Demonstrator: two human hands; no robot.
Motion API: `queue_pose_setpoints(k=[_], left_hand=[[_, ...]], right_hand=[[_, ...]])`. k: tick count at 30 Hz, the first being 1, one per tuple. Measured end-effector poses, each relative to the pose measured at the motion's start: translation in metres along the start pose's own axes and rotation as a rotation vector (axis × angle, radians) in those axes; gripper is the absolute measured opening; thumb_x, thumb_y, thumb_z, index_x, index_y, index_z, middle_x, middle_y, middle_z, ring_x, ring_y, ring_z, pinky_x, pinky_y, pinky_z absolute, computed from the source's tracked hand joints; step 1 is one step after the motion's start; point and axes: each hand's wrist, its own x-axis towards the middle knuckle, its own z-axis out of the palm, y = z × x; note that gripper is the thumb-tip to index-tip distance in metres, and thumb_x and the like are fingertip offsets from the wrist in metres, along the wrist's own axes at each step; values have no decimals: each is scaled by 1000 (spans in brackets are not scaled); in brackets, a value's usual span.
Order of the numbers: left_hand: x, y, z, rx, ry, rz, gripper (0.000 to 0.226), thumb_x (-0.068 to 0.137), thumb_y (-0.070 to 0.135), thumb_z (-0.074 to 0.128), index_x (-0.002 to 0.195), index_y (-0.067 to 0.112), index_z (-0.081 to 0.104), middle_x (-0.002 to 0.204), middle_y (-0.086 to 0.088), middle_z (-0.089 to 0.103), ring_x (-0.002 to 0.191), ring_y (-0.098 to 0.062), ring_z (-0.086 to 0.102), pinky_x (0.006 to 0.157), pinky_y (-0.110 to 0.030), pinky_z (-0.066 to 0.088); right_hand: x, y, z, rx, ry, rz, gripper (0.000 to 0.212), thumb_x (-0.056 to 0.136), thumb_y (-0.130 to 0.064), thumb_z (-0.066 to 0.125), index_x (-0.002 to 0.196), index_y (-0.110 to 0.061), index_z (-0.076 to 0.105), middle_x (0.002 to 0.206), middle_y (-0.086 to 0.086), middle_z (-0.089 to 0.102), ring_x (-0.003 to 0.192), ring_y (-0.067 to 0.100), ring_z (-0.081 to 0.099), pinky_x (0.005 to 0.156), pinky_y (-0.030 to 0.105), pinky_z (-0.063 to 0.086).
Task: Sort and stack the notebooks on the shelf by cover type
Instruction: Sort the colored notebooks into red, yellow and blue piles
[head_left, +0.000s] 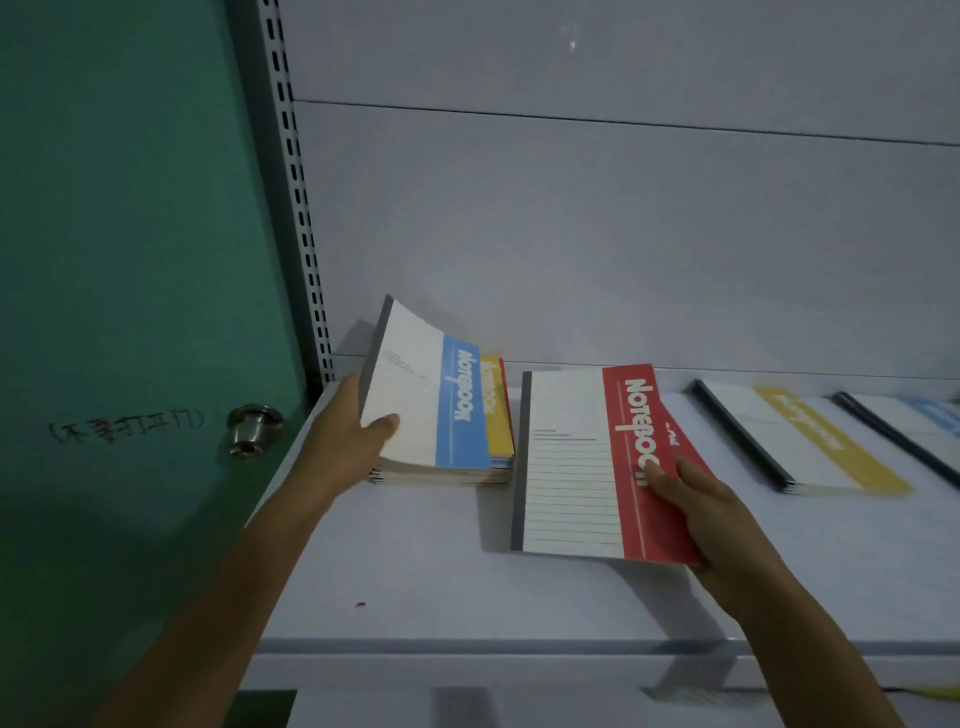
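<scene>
Centre frame, on the white shelf (441, 571), the left hand (343, 431) clamps the blue-banded notebook (431, 395), tilted up off a stack (467, 475) with a yellow cover (496, 410). Right of centre, the right hand (711, 514) grips the red-banded notebook (587, 467). Far right lie a yellow-banded notebook (810, 441) and another, partly cropped. Green door (130, 260) left.

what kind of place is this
Probably a stationery shop or stockroom: a white metal shelf on a slotted upright, and matching notebooks, such as the yellow-banded one, laid out in a row.
</scene>
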Motion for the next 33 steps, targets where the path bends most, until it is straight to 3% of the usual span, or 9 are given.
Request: queue_pose_setpoints(k=[5,9,15,19,21,24,27,29,33], left_hand=[[-27,25,0,74,182,327,29,97,18,48,123,29,45,100,33,54,88,18,56,63,-5,44],[-46,38,12,85,120,400,40,92,37,40,131,26,42,106,26,56,95,18,55,67,0,45],[-67,43,35,-93,77,325,32,91,30,44,123,34,43,106,28,58,96,17,57,69,0,44],[-79,42,47,-192,15,309,32,89,32,45,118,44,43,114,28,58,108,9,55,75,-3,46],[-81,40,53,-251,1,295,33,89,29,46,119,42,44,111,32,61,108,8,56,77,-3,46],[-83,38,66,-328,6,285,34,90,25,47,123,35,45,114,32,59,109,7,56,79,-5,46],[-84,40,85,-402,0,262,36,90,23,48,125,30,46,116,26,60,110,5,56,79,-4,45],[-86,45,100,-437,-26,245,36,91,21,49,127,23,47,116,22,62,108,4,57,79,-3,44],[-96,59,129,-464,-90,233,33,94,11,50,122,28,49,110,28,63,103,7,59,75,-3,45]], right_hand=[[20,-7,-18,-32,71,-49,12,92,-32,57,101,-27,63,90,-3,75,78,22,73,68,39,56],[61,-21,-26,-171,194,-135,10,95,-32,56,101,-25,61,90,-7,69,77,14,67,62,29,49],[98,0,-26,-993,371,-294,32,97,-35,48,120,-15,59,92,2,66,75,19,60,59,25,41],[102,16,-24,-1207,470,-368,55,89,-31,62,138,-18,41,131,10,56,121,31,48,97,43,34],[102,11,-23,-1244,438,-361,58,89,-28,62,140,-17,38,138,11,48,127,31,41,103,44,30],[83,8,-19,-1098,428,-454,43,92,-15,55,135,-12,48,135,12,51,124,29,44,101,39,32],[36,5,-10,-597,341,-499,19,99,-25,48,112,-20,61,110,0,68,99,14,63,84,32,50],[-3,2,-4,-321,204,-416,22,97,-40,45,101,-28,62,92,-8,72,86,10,69,71,23,56],[-57,4,-10,-113,100,-264,33,87,-48,57,116,-32,57,96,-18,71,89,9,69,66,24,58]])
